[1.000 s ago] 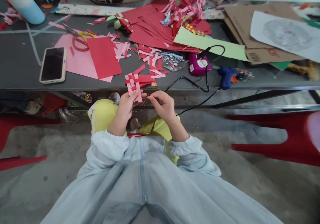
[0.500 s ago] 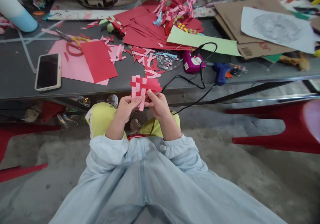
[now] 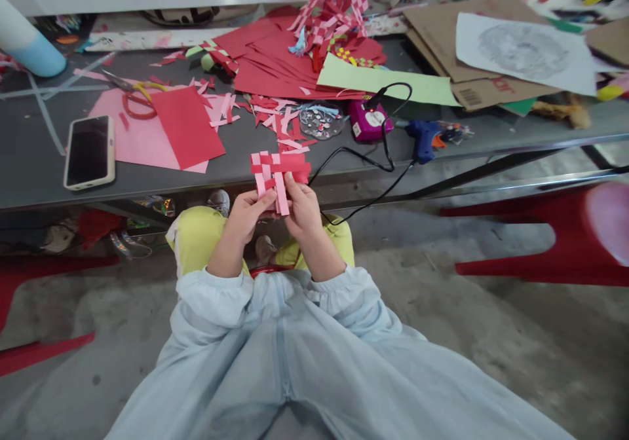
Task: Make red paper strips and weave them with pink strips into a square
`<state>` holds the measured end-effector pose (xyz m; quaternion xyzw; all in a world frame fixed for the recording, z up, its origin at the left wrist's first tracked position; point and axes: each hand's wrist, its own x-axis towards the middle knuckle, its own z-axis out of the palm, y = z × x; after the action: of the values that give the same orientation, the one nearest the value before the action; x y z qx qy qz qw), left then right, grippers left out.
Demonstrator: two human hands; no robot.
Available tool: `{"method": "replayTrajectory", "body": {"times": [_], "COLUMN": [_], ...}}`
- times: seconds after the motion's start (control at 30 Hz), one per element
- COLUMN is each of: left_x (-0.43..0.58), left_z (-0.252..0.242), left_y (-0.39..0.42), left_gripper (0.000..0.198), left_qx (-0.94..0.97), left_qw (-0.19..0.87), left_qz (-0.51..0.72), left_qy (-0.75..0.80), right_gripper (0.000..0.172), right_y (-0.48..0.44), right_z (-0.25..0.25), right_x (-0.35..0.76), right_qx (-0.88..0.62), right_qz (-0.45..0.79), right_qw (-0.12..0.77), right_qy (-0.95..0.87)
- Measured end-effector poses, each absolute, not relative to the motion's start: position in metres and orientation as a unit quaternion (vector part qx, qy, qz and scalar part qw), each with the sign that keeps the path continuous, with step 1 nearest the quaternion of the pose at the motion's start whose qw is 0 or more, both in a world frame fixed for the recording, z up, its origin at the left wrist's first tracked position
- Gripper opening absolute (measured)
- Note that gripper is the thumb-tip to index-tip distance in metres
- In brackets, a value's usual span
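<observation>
A small piece of woven red and pink paper strips (image 3: pixel 279 170) is held between my hands, just off the table's front edge. My left hand (image 3: pixel 249 213) grips its lower left part, thumb on top. On the right side, my right hand (image 3: pixel 301 207) pinches the piece with its thumb near the loose red ends. Pink strip ends hang down between the two hands. Beyond the hands, red and pink paper scraps (image 3: pixel 285 126) lie scattered on the dark table (image 3: pixel 230 165).
Left on the table are a phone (image 3: pixel 89 150), scissors (image 3: pixel 140 99) and a red sheet (image 3: pixel 189 126). To the right are a purple box (image 3: pixel 368 122), a blue glue gun (image 3: pixel 423 140) with a black cable, and cardboard (image 3: pixel 437 44). A red stool (image 3: pixel 565 230) stands at right.
The view has shifted slightly, so the table items appear a little further left. My right hand has moved slightly closer to my left hand, and both still hold the woven paper.
</observation>
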<state>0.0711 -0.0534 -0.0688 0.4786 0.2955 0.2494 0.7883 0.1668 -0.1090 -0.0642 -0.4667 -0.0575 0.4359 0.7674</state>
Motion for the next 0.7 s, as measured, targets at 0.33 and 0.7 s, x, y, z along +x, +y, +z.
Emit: {"method": "replayTrajectory", "body": {"times": [0.33,0.7], "left_x": [0.067,0.067], "left_z": [-0.067,-0.071], "left_y": [-0.05,-0.047], "left_gripper": [0.055,0.054], "left_qx": [0.519,0.599], "left_qw": [0.778,0.719], "left_qz": [0.223,0.233], "left_qy": [0.275,0.265], "right_gripper": [0.036,0.027], "right_y": [-0.116,-0.117], "right_z": [-0.068,-0.067], "right_x": [0.174,0.177], "right_qx": [-0.499,-0.499], "right_qz": [0.357,0.346], "right_qw": [0.782,0.788], "right_qy": [-0.109,-0.099]}}
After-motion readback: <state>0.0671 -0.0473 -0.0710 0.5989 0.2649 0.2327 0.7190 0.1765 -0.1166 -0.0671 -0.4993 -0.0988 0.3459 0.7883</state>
